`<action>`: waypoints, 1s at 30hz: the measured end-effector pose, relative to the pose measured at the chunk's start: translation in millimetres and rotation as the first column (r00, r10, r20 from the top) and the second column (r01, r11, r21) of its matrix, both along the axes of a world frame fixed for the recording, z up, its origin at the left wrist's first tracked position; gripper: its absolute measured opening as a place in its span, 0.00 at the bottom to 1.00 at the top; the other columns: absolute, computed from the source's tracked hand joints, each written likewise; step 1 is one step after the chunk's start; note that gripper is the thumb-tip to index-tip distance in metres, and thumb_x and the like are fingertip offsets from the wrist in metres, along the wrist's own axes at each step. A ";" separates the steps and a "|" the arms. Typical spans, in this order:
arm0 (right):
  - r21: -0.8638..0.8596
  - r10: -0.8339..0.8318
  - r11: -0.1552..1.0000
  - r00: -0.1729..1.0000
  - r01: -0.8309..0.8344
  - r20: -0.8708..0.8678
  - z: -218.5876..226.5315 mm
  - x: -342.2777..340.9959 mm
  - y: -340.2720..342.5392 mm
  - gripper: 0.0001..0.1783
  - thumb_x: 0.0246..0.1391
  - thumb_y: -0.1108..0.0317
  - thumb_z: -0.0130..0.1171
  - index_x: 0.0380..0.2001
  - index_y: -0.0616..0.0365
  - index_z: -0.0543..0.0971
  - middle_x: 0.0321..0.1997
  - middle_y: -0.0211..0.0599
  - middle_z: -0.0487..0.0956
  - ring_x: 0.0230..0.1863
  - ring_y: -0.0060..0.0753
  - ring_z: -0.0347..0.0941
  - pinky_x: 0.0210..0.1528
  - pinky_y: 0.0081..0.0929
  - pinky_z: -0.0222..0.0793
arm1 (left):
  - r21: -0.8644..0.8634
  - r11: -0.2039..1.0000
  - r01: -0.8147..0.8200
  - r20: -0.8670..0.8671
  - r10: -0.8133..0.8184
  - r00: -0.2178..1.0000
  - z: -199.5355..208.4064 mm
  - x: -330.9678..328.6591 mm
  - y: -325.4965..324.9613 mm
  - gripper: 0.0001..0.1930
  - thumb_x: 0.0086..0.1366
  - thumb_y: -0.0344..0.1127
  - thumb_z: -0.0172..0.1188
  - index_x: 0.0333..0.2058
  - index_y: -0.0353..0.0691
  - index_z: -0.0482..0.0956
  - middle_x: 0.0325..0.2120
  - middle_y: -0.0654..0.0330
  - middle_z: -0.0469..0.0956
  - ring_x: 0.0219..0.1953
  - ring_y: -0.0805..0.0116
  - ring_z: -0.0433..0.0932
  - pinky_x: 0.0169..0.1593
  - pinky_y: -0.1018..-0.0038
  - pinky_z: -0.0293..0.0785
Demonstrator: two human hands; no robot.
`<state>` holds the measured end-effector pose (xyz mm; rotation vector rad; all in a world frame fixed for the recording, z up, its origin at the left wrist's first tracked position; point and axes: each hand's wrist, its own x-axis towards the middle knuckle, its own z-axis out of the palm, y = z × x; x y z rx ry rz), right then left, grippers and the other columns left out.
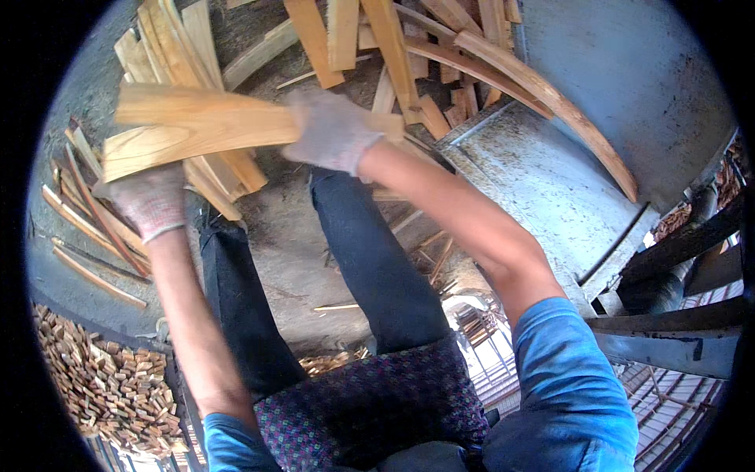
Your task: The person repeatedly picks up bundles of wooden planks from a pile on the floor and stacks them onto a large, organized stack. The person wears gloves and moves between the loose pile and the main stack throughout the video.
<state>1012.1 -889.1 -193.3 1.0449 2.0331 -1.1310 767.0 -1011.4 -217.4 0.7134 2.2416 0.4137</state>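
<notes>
Two short pale planks lie across my front, the upper one blurred by motion. My right hand [334,130], in a light knitted glove, is closed around their right end. At the left end of the lower plank [177,148], my gloved left hand [149,200] grips from below, its fingers largely hidden by the wood. The upper plank [189,106] overlaps the lower one, and their left ends spread slightly apart. Beneath them, more loose boards [224,177] lie on the ground near my left knee.
Boards [342,35] are scattered at the far side. Long curved strips [550,98] lean against a grey metal structure [519,169] on the right. Thin offcuts [98,208] lie at the left, above a large stack of cut wood [110,381]. My legs stand apart on the dusty floor [287,259].
</notes>
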 end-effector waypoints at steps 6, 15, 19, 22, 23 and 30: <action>-0.137 -0.205 0.972 0.974 0.190 -0.100 -15.4 -77.3 -6.6 0.36 0.41 0.53 0.67 0.48 0.69 0.72 0.45 0.57 0.79 0.49 0.53 0.78 0.54 0.40 0.73 | 0.124 0.417 -0.900 0.737 0.569 0.365 7.3 -2.1 39.7 0.39 0.70 0.63 0.42 0.69 0.42 0.55 0.68 0.47 0.56 0.69 0.48 0.58 0.71 0.55 0.53; 0.541 0.026 0.765 0.857 -0.348 0.514 36.5 196.0 173.8 0.32 0.50 0.43 0.63 0.50 0.55 0.76 0.44 0.50 0.82 0.50 0.52 0.79 0.54 0.45 0.73 | 0.087 0.957 -0.278 -0.076 0.285 0.956 -18.6 52.7 -38.4 0.35 0.66 0.47 0.62 0.63 0.29 0.64 0.60 0.41 0.69 0.62 0.53 0.68 0.65 0.66 0.60; 0.305 -0.130 0.933 0.614 -0.189 0.778 59.3 262.2 197.7 0.35 0.49 0.39 0.60 0.50 0.56 0.78 0.48 0.53 0.81 0.52 0.56 0.77 0.56 0.45 0.71 | 0.117 0.970 -0.212 0.137 0.195 0.971 0.3 107.9 -16.3 0.32 0.67 0.45 0.62 0.63 0.32 0.66 0.58 0.46 0.73 0.60 0.58 0.72 0.63 0.68 0.65; 0.335 -0.114 0.937 0.819 -0.100 0.562 63.9 186.2 165.6 0.33 0.48 0.41 0.61 0.46 0.57 0.79 0.46 0.55 0.81 0.50 0.54 0.78 0.53 0.43 0.72 | 0.119 0.985 -0.122 0.463 0.054 0.885 18.1 143.7 -2.9 0.31 0.68 0.44 0.60 0.64 0.34 0.66 0.60 0.52 0.71 0.61 0.62 0.70 0.64 0.69 0.64; 0.311 -0.123 0.950 0.891 -0.021 0.436 68.5 142.5 144.9 0.32 0.47 0.42 0.62 0.44 0.58 0.79 0.44 0.55 0.82 0.48 0.53 0.79 0.51 0.42 0.73 | 0.156 0.975 -0.158 0.563 0.043 0.825 19.4 157.7 2.8 0.31 0.66 0.44 0.61 0.63 0.36 0.66 0.58 0.48 0.73 0.60 0.58 0.71 0.63 0.68 0.65; 0.049 -0.233 0.971 0.972 0.235 -0.045 24.0 -32.8 88.8 0.47 0.47 0.35 0.63 0.57 0.65 0.71 0.53 0.60 0.78 0.56 0.57 0.74 0.59 0.41 0.67 | 0.115 0.921 -0.372 0.773 0.152 0.615 -9.6 137.9 56.1 0.27 0.69 0.47 0.58 0.60 0.38 0.70 0.56 0.55 0.73 0.55 0.64 0.73 0.58 0.70 0.67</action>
